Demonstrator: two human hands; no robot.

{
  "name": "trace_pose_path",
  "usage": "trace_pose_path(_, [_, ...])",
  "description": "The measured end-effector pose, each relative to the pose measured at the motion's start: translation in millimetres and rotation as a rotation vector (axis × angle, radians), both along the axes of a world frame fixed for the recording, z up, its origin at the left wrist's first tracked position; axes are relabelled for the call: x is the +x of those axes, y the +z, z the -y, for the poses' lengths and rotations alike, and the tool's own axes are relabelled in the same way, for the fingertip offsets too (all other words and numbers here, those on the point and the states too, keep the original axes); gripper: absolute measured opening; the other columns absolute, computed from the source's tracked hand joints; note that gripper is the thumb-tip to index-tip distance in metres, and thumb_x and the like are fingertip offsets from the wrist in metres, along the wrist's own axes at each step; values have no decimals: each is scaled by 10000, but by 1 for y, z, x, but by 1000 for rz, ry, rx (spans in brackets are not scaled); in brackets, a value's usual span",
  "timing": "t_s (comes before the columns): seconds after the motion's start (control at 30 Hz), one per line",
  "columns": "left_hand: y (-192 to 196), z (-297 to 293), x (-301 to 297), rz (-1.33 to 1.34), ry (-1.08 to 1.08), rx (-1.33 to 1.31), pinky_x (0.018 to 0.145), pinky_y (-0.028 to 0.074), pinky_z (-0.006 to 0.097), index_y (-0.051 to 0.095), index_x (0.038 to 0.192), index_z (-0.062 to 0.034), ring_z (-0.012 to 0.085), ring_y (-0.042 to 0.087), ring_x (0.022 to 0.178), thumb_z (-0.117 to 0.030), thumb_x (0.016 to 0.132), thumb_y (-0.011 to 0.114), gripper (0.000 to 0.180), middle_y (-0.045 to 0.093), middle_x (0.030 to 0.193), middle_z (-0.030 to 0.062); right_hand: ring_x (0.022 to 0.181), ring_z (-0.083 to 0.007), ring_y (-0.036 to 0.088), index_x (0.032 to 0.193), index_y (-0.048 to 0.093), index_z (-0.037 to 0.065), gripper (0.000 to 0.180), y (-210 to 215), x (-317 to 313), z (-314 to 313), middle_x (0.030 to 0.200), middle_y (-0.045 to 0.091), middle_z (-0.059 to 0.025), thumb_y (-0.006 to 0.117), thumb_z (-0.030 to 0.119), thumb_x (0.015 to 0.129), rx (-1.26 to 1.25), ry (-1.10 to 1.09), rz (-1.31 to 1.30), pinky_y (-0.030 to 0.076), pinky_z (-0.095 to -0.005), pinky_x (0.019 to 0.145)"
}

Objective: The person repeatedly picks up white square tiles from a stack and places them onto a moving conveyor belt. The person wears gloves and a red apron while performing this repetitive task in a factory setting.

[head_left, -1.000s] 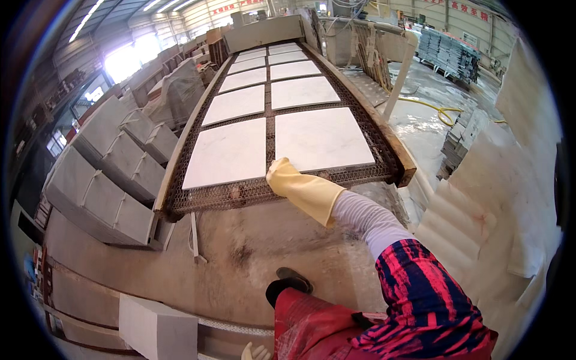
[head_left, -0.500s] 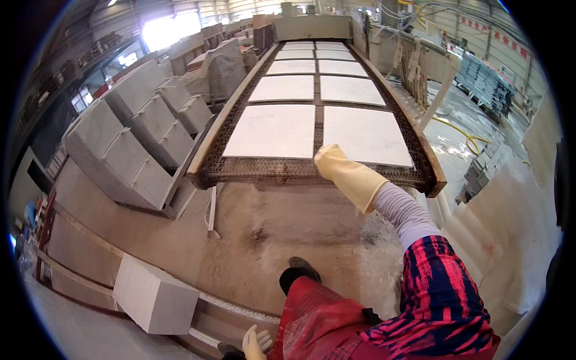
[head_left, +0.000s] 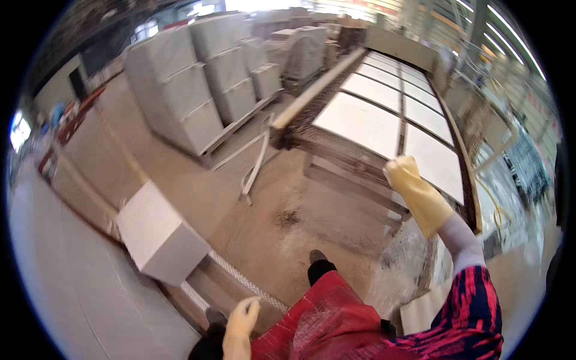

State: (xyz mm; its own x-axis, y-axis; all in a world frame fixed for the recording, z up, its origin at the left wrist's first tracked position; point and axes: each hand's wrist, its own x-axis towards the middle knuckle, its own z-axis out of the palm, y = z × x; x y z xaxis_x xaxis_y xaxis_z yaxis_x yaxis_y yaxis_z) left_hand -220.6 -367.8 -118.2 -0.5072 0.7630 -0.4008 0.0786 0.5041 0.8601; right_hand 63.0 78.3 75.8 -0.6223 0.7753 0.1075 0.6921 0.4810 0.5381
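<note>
My right hand [head_left: 403,171], in a pale yellow rubber glove, is over the near edge of a conveyor [head_left: 351,153] with a mesh belt. Its fingers are curled into a fist beside the near corners of two white square slabs, the left one [head_left: 363,123] and the right one [head_left: 435,162]. Whatever is inside the fist, if anything, is hidden. My left hand [head_left: 241,321], gloved alike, hangs low beside my red apron [head_left: 324,318]. Its fingers are loosely bent and apart, with nothing in them. Nearest to it stands a pale block-shaped stack [head_left: 156,231] on rails.
Several tall stacks of pale slabs [head_left: 180,90] stand left of the conveyor. Loose white strips [head_left: 258,159] lie on the dusty floor between them. White perforated rails [head_left: 246,279] run past my feet. A yellow hose [head_left: 498,210] lies on the right.
The view has swung left and tilted, so the conveyor now sits further right. My right hand is still by its near edge. My left hand has come up slightly, its fingers more bent.
</note>
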Motion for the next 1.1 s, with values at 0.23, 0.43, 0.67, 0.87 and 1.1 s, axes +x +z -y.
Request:
trace_pose_path(0.23, [42, -31, -82, -435, -437, -358, 843, 468, 421, 654, 1036, -64, 311, 602, 1004, -383, 891, 415, 424, 644, 1057, 164, 661, -334, 585, 743, 597, 59, 147, -71, -109, 96, 615, 578, -124, 607, 205, 757, -473, 552, -350, 449, -439, 609])
trace_pose_path(0.43, [27, -42, -107, -463, -611, -489, 858, 475, 410, 687, 978, -68, 308, 632, 944, -273, 873, 429, 346, 666, 991, 147, 757, -329, 594, 998, 590, 75, 285, -138, -272, 179, 813, 611, -128, 627, 180, 735, -672, 966, -157, 474, -420, 666])
trace_pose_path(0.67, [-20, -47, -121, -359, -610, -647, 789, 496, 516, 713, 1028, -180, 295, 636, 987, -227, 826, 562, 256, 687, 1034, 36, 889, -296, 567, 1167, 503, 57, 487, -199, -471, 277, 983, 575, -110, 677, 187, 731, -734, 1198, -216, 464, -422, 751])
trace_pose_path(0.87, [23, -34, -138, -359, -675, -544, 669, 515, 446, 721, 974, -145, 276, 667, 886, -205, 783, 589, 239, 700, 936, 80, 1054, -304, 504, 1234, 470, 51, 556, -252, -585, 308, 1138, 523, -160, 673, 172, 730, -593, 1207, -283, 399, -416, 901])
trace_pose_path(1.1, [11, -52, -134, -220, -719, -647, 840, 480, 511, 662, 1111, -92, 284, 634, 1003, -194, 810, 581, 328, 654, 1113, 99, 1183, -370, 404, 1314, 382, 13, 655, -273, -590, 320, 1296, 399, -241, 665, 110, 731, -458, 1194, -307, 324, -438, 1020])
